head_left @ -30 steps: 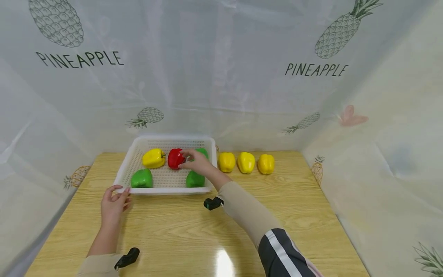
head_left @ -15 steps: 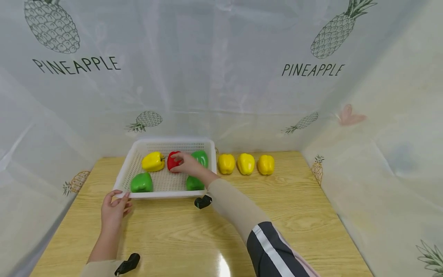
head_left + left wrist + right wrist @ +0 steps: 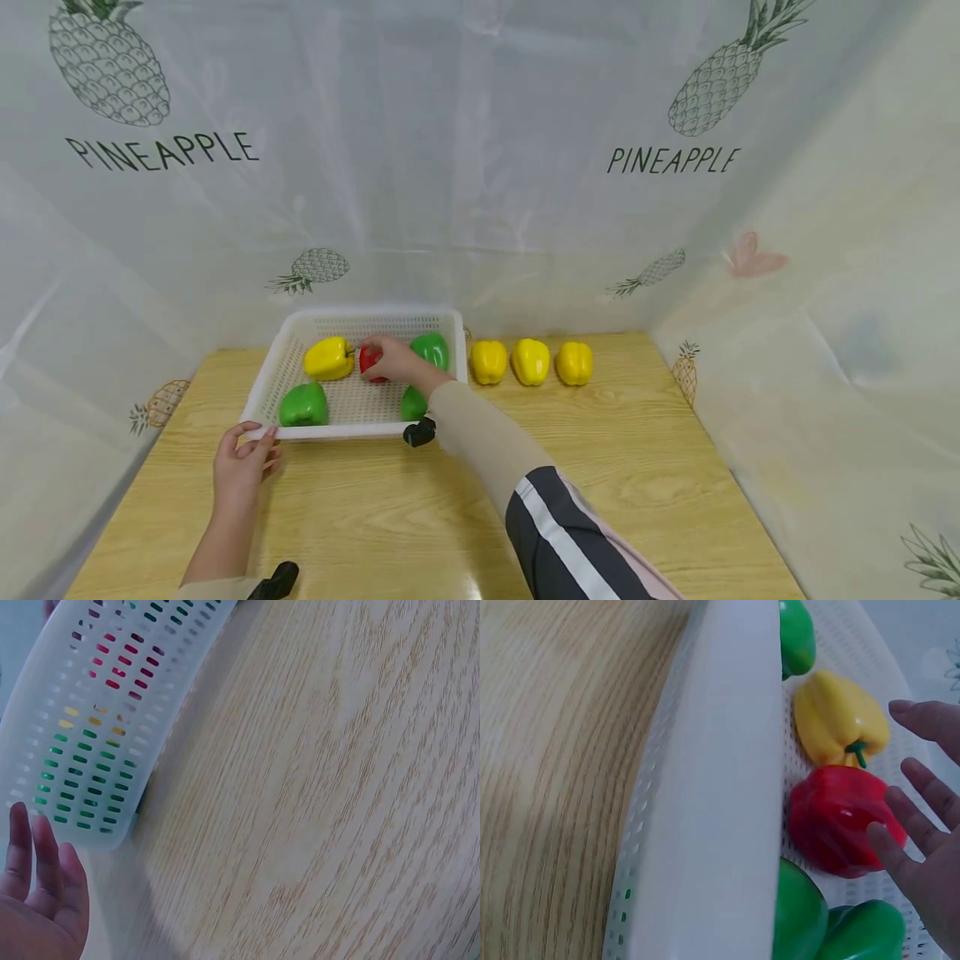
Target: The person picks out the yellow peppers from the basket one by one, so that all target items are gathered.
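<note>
A white perforated plastic basket (image 3: 337, 432) holds bell peppers. My left hand (image 3: 242, 462) pinches its near left corner with thumb and index finger; in the left wrist view the other fingers (image 3: 49, 862) stretch out beside the end. My right hand (image 3: 401, 362) is over the red bell pepper (image 3: 840, 817), partly hiding it in the head view. From the right wrist, its fingers look spread, one fingertip overlapping the pepper and the thumb apart. A yellow bell pepper (image 3: 328, 358) lies left of the red one. Green bell peppers (image 3: 303, 405) lie around them, one partly behind my right wrist.
Three yellow bell peppers (image 3: 531, 362) stand in a row on the wooden table (image 3: 637, 467), right of the basket. A pineapple-print sheet (image 3: 480, 208) hangs behind the table. Each wrist carries a small black camera (image 3: 418, 432).
My right hand has moved left and farther over the red bell pepper, covering more of it. The left hand stays at the basket corner. The head view has tilted slightly upward.
</note>
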{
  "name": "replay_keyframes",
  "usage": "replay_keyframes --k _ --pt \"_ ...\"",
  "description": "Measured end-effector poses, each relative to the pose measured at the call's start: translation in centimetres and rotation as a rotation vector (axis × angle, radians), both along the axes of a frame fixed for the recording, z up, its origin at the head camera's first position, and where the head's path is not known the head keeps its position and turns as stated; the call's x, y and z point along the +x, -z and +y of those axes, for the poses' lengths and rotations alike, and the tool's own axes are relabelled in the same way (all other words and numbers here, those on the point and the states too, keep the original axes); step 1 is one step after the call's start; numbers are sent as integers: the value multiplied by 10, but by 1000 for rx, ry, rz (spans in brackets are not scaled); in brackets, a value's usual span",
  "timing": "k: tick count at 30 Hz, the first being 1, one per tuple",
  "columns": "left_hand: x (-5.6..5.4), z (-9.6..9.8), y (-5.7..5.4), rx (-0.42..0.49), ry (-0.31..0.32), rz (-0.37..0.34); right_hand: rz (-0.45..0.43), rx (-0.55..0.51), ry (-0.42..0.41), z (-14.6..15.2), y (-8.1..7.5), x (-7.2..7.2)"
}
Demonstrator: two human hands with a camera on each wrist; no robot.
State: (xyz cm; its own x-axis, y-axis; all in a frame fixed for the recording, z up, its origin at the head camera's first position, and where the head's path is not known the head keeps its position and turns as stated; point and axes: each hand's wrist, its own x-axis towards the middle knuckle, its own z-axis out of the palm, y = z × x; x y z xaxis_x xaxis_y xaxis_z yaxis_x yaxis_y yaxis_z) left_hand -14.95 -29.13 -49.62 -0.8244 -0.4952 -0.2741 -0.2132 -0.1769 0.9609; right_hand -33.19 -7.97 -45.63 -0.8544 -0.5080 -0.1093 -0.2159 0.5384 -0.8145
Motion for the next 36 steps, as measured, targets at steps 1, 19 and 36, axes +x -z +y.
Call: replay_keyframes --k 1,19,36 --pt "0 0 1 0 1 4 1 4 1 -1 2 -1" --pt "2 -10 5 31 -23 12 114 140 -44 -27 7 -11" --pt "-3 -3 8 20 -1 -19 176 291 -3 -28 12 -28"
